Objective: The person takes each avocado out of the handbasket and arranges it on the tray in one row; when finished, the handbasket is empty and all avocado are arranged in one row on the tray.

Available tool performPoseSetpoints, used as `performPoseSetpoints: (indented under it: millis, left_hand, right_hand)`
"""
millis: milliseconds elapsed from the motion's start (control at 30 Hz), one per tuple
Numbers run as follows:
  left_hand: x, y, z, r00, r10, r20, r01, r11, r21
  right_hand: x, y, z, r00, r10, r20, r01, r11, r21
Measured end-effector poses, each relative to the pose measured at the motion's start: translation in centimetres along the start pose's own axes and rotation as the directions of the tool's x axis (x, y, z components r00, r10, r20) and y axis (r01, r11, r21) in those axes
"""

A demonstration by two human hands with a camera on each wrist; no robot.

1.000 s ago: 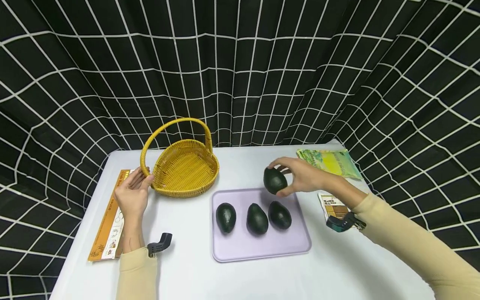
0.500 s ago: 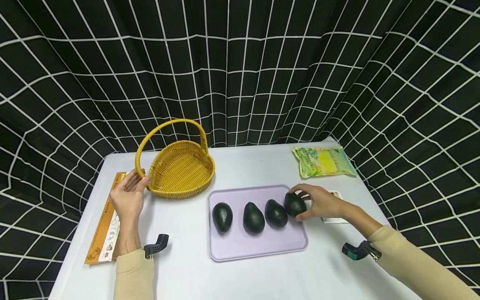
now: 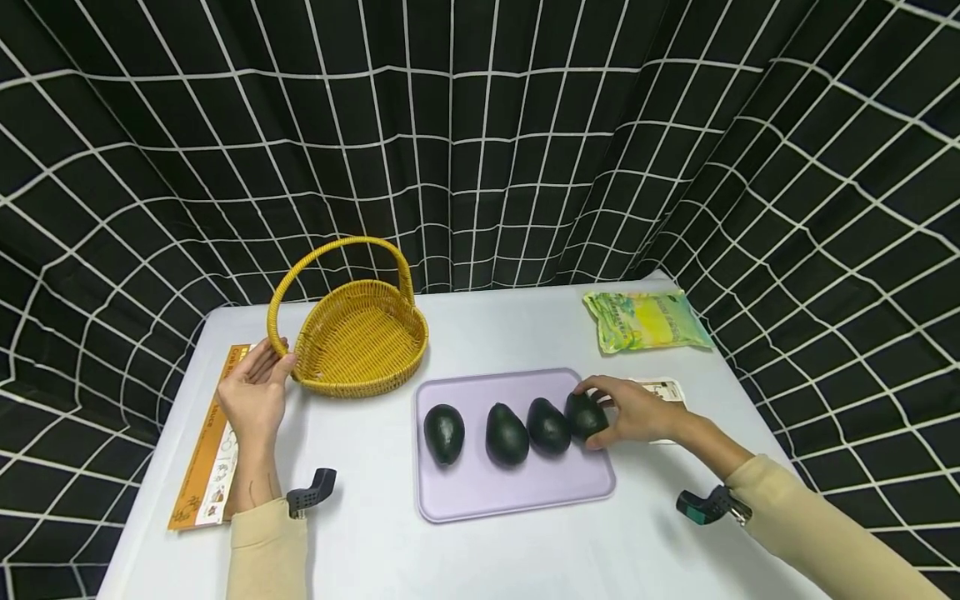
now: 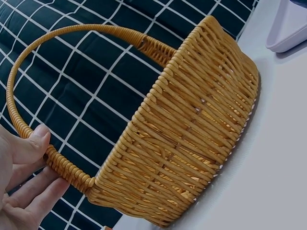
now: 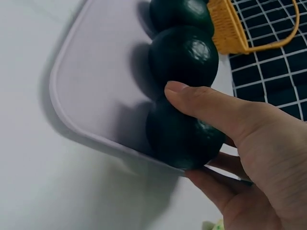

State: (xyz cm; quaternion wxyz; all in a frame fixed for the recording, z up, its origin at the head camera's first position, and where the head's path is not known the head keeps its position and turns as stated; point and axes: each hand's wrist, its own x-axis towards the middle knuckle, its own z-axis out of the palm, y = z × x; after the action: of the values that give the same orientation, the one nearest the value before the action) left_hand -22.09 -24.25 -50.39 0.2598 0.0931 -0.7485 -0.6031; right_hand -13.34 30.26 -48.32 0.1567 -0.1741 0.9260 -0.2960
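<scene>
My right hand (image 3: 633, 408) pinches a dark green avocado (image 3: 583, 414) at the right side of the lilac tray (image 3: 517, 497). In the right wrist view the thumb lies on top of this avocado (image 5: 180, 139) and the fingers are behind it. Beside it on the tray lie three more: a near avocado (image 3: 549, 427), a middle avocado (image 3: 507, 437) and a left avocado (image 3: 444, 435), which sits apart. My left hand (image 3: 255, 396) holds the base of the handle (image 4: 67, 170) of a yellow wicker basket (image 3: 363, 342), thumb on one side, fingers on the other. No contents show inside the basket.
An orange and white sauce packet (image 3: 202, 467) lies at the left, partly under the left forearm. At the back right is a green and yellow packet (image 3: 648, 321). A small card-like packet (image 3: 667, 389) is partly hidden by the right hand. Black gridded cloth stands behind.
My right hand has brought the avocado down from above the tray's back edge onto its right side, beside the others. The left hand stays on the basket handle; the view has shifted slightly.
</scene>
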Motion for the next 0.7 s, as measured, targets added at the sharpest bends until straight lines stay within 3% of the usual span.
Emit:
performPoseSetpoints:
  millis: [700]
  left_hand:
    - [0.03, 0.15, 0.07, 1.000, -0.010, -0.007, 0.010, 1.000, 0.014]
  right_hand:
    - [-0.21, -0.12, -0.65, 0.997, 0.033, 0.074, -0.036, 0.999, 0.033]
